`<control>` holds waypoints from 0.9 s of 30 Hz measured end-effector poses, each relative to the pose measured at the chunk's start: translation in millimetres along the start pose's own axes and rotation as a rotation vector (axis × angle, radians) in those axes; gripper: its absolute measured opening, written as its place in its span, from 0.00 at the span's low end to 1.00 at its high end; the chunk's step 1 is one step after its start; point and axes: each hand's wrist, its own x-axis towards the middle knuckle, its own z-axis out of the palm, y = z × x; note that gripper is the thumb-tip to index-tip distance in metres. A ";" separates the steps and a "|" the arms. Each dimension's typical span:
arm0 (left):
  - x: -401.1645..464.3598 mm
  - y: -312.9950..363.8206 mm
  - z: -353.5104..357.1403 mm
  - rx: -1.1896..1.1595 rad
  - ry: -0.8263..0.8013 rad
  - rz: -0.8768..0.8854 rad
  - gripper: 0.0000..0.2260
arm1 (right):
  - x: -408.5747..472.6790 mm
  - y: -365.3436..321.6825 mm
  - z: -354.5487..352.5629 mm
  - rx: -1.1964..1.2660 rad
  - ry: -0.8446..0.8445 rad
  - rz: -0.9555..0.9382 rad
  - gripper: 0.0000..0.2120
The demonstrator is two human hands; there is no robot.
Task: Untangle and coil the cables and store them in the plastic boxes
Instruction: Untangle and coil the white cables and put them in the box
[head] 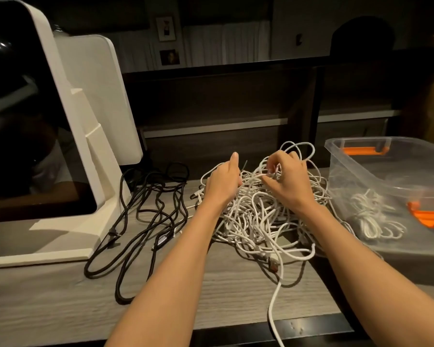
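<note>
A big tangle of white cables (258, 216) lies on the wooden table in front of me. My left hand (223, 181) grips strands at the pile's upper left, thumb pointing up. My right hand (286, 176) pinches a white strand at the top of the pile, fingers curled. One white cable end trails off the table's front edge (273, 309). A clear plastic box (356, 166) with orange handles stands at the right and holds one coiled white cable (371, 216). Loose black cables (145, 216) sprawl to the left of the pile.
A large white machine (90, 136) with a dark glossy screen stands on the left of the table, its base next to the black cables. A dark shelf unit (223, 101) runs behind the table. The table's dark front edge (311, 326) is near my arms.
</note>
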 end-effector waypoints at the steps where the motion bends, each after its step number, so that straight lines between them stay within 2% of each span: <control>1: 0.5 0.9 1.1 -0.007 -0.002 0.010 0.27 | -0.6 -1.2 -0.7 0.025 0.038 -0.045 0.11; 3: 1.1 2.4 2.5 -0.032 -0.015 0.022 0.28 | -0.7 -3.0 -1.4 0.026 0.080 -0.172 0.11; 6: -0.6 2.0 -0.2 -0.118 -0.068 0.010 0.28 | -0.3 -0.2 1.2 0.011 0.039 -0.277 0.09; 9: 1.0 1.7 -3.1 -0.126 -0.179 -0.018 0.28 | -0.6 5.0 5.2 -0.043 -0.055 -0.257 0.08; 13: -3.1 10.6 -3.2 -0.078 -0.407 -0.098 0.28 | 0.7 6.9 9.6 -0.134 -0.210 -0.192 0.10; 16: -6.1 15.6 -9.9 0.020 -0.524 -0.082 0.28 | 0.7 5.8 9.6 -0.094 -0.185 -0.146 0.13; 18: -6.7 13.1 -15.3 0.010 -0.571 -0.071 0.21 | 0.7 4.1 8.2 -0.063 -0.154 -0.124 0.15; 19: -6.7 11.9 -17.3 0.007 -0.580 -0.076 0.21 | 0.9 3.0 6.9 -0.050 -0.144 -0.121 0.15; 22: -6.8 11.8 -18.0 0.022 -0.514 -0.061 0.23 | 0.6 3.7 5.0 -0.104 -0.085 -0.127 0.12; 25: -10.3 12.5 -12.2 -0.002 -0.325 0.009 0.24 | 0.5 5.3 1.7 -0.303 -0.006 -0.086 0.08; 27: -10.5 11.2 -6.2 -0.034 -0.195 0.049 0.23 | 0.8 2.6 -0.3 -0.384 -0.072 -0.006 0.08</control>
